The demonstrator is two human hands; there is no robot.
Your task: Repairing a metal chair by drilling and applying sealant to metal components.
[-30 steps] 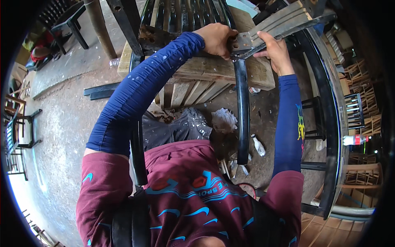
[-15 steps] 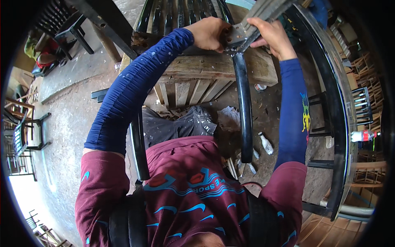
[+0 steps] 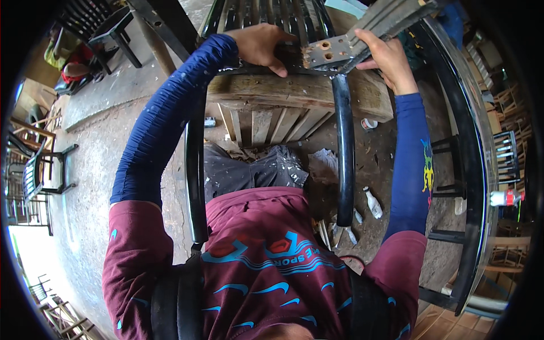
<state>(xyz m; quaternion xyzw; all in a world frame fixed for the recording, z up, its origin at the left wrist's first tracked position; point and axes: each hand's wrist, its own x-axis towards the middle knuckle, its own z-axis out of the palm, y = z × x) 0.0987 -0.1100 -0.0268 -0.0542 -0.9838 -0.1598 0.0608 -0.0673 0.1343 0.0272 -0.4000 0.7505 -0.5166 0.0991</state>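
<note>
A black slatted chair point(image 3: 343, 147) lies over a wooden bench, its two glossy legs pointing down toward me. At its near right corner is a grey corner block point(image 3: 328, 52) with several drilled holes and a rough, torn-looking end. My right hand point(image 3: 386, 59) grips the worn grey wooden bar point(image 3: 388, 25) beside the block, thumb on top and fingers partly hidden underneath. Over the near end of the black slats point(image 3: 277, 17) my left hand point(image 3: 259, 48) is open, thumb and fingers apart, clear of the block. Whether it touches the slats I cannot tell.
The thick wooden bench point(image 3: 300, 90) stands in front of me. A long black furniture frame point(image 3: 473, 170) runs down the right, with a red-and-white bottle point(image 3: 506, 198) past it. A white bottle point(image 3: 373, 203) lies on the floor. Another person point(image 3: 73, 56) sits at the far left near black chairs.
My left hand has let go of the holed block and moved left, its fingers opening. My right hand keeps its grip on the grey bar. The whole view has shifted slightly.
</note>
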